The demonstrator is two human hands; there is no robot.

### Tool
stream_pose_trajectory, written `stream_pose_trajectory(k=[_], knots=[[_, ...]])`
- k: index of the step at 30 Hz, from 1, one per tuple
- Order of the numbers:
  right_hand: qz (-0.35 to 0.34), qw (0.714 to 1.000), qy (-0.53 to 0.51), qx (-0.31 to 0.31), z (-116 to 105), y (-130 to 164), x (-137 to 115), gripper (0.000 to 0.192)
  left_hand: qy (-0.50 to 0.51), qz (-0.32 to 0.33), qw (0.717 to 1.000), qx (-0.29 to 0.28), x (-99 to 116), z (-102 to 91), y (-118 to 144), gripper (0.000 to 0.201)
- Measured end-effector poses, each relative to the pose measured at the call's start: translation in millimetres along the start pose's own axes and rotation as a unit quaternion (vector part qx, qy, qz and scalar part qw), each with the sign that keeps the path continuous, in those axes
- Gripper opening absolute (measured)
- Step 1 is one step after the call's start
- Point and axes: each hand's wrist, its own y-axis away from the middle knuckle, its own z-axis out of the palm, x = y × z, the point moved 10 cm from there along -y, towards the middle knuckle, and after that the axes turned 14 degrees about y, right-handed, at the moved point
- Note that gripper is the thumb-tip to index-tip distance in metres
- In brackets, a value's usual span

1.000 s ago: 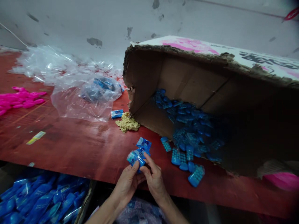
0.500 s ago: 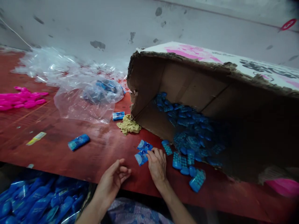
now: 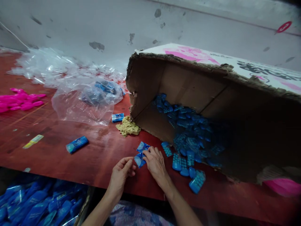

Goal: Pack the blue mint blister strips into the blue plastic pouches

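Two small blue printed cards or flat packets (image 3: 140, 159) lie overlapping on the red tabletop in front of me. My right hand (image 3: 154, 161) is over their right side, its fingers closed at the edge of the nearer one. Just left of them is my left hand (image 3: 122, 174), fingers curled and thumb pressed to the forefinger in a pinch. Its fingertips come close to the nearer card's left corner; whatever they hold, if anything, is too small to make out. To the right, several blue pieces with bumpy faces in clear wrap (image 3: 180, 162) lie at the box's mouth.
A torn cardboard box (image 3: 145, 116) on its side holds many blue pieces. Leftward lie a blue pack (image 3: 77, 144), a yellow cloth (image 3: 128, 126), clear plastic bags (image 3: 70, 108) and pink pieces (image 3: 22, 99). Blue wrapped items (image 3: 39, 204) fill a container below the table edge.
My left hand has moved right and up to the cards, its fingers going from loosely spread to pinched. My right hand has shifted slightly left over the cards.
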Motion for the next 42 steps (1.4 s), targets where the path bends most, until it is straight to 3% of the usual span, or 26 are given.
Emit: stream_pose_trajectory(k=[6,10,12,16,18,21,25,34,42], knots=[[0.044,0.998,-0.033,0.015,-0.3,-1.7,6.5,0.013,-0.003,0.04,0.998,0.056,5.2,-7.2,-0.4,0.045],[0.071,0.983,-0.162,0.046,-18.0,10.6,8.0,0.015,0.031,-0.013,0.999,0.014,-14.0,14.0,-2.1,0.044],[0.086,0.951,-0.292,0.054,-19.3,16.8,9.7,0.016,0.06,-0.038,0.997,-0.012,-22.1,23.7,-4.1,0.033],[0.179,0.838,-0.515,0.015,10.8,24.2,22.9,0.004,0.074,-0.044,0.996,-0.025,-25.8,26.2,-8.1,0.025],[0.209,0.787,-0.58,-0.02,28.0,25.2,23.7,0.021,0.067,-0.048,0.996,-0.043,-27.3,28.1,-8.2,0.024],[0.206,0.753,-0.621,-0.069,39.1,24.2,16.4,0.016,0.059,-0.033,0.995,-0.067,-25.5,31.9,-7.9,0.021],[0.213,0.762,-0.608,-0.063,37.1,26.4,14.9,0.016,0.042,-0.001,0.998,-0.053,-23.6,32.6,-8.3,0.022],[0.25,0.819,-0.516,-0.021,34.6,36.7,20.0,0.019,0.026,0.039,0.999,0.0,-24.4,30.4,-11.0,0.026],[0.256,0.843,-0.473,-0.007,26.5,38.0,24.8,0.025,0.062,-0.007,0.998,-0.005,-41.7,41.9,-12.4,0.027]])
